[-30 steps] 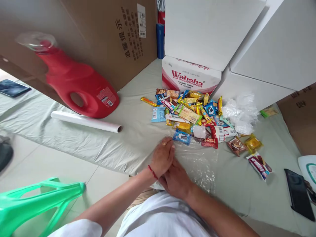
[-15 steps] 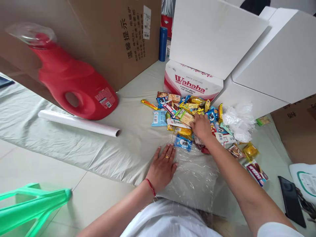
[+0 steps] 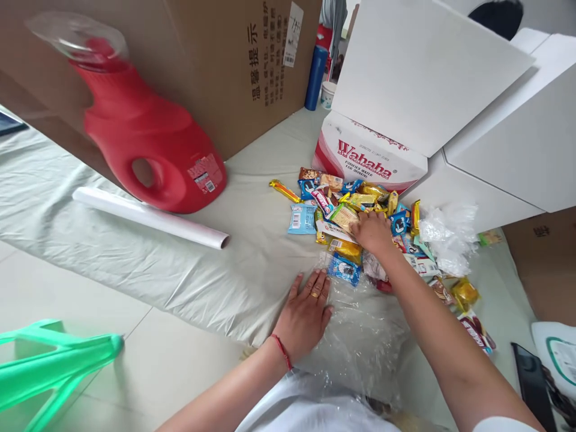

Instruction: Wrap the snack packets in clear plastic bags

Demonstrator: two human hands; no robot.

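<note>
Snacks lie in a loose heap on a pale sheet spread over the floor, just in front of a red-and-white carton. Right hand rests on the heap, fingers curled down onto a yellow-green packet, though whether they grip it cannot be told. Left hand lies flat with fingers spread on a clear plastic bag, just beside a blue packet. Off to the left stand a red jug and a white roll, well apart from both hands
</note>
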